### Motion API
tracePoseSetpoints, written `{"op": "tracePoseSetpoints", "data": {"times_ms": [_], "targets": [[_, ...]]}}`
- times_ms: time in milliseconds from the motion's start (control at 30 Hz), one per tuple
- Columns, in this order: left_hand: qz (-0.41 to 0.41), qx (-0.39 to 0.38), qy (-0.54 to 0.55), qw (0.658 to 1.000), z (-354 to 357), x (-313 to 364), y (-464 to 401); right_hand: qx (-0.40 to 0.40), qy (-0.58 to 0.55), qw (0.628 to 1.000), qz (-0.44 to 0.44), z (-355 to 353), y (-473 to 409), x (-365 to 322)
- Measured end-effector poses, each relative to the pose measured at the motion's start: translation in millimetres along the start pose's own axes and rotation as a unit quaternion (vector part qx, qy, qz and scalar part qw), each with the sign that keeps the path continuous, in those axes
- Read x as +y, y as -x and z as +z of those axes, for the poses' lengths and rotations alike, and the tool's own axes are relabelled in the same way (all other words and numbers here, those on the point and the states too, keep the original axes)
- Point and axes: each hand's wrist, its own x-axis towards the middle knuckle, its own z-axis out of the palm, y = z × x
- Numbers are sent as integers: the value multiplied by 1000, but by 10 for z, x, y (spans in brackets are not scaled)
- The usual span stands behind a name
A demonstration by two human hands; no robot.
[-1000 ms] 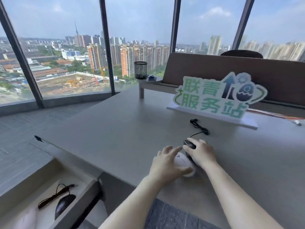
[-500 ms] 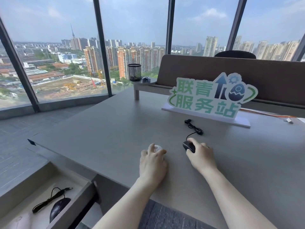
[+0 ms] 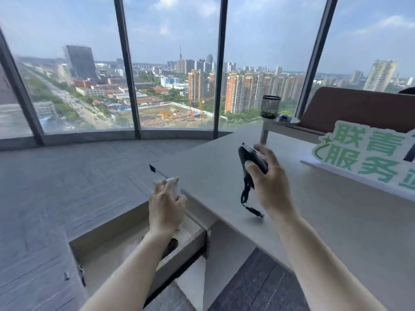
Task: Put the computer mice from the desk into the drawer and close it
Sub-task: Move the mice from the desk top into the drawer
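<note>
One dark mouse [image 3: 171, 244] in drawer [image 3: 107, 230]

A black corded mouse [image 3: 251, 159] is held tilted above the bench; a white mouse [image 3: 172, 187] hangs over the open drawer [image 3: 107, 227].

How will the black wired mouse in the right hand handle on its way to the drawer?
The black mouse probably feels light and rigid: the right hand lifts it with fingers alone. Its cable hangs limp below, so it may swing or snag the desk edge.

Matt desk [image 3: 325, 221], glossy black plastic mouse [image 3: 249, 157]
</note>
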Motion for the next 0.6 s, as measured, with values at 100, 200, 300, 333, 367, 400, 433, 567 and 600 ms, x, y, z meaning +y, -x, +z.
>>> {"op": "tracePoseSetpoints", "data": {"times_ms": [100,200,300,333,367,400,433,567,600], "targets": [[-78,-5,-59,995,-337,-645,-57,-65,-73,995,15,629,94,-142],[-170,-36,-104,979,-516,-1237,-30,-125,-92,987,31,1258,227,-133],[-228,-74,-137,961,-547,-1697,31,-184,-58,979,62,1832,395,36],[-242,-89,-151,954,-528,-1817,47,-198,-36,977,72,2015,457,132],[-251,-105,-167,948,-498,-1919,59,-211,-11,974,84,2181,525,231],[-257,-124,-183,941,-462,-2004,63,-222,14,970,99,2336,590,338],[-263,-142,-192,935,-421,-2068,66,-234,43,965,114,2479,656,450],[-282,-193,-232,911,-214,-2212,73,-300,203,920,149,2868,926,799],[-282,-196,-244,907,-157,-2244,63,-323,237,902,161,2950,977,875]]}}
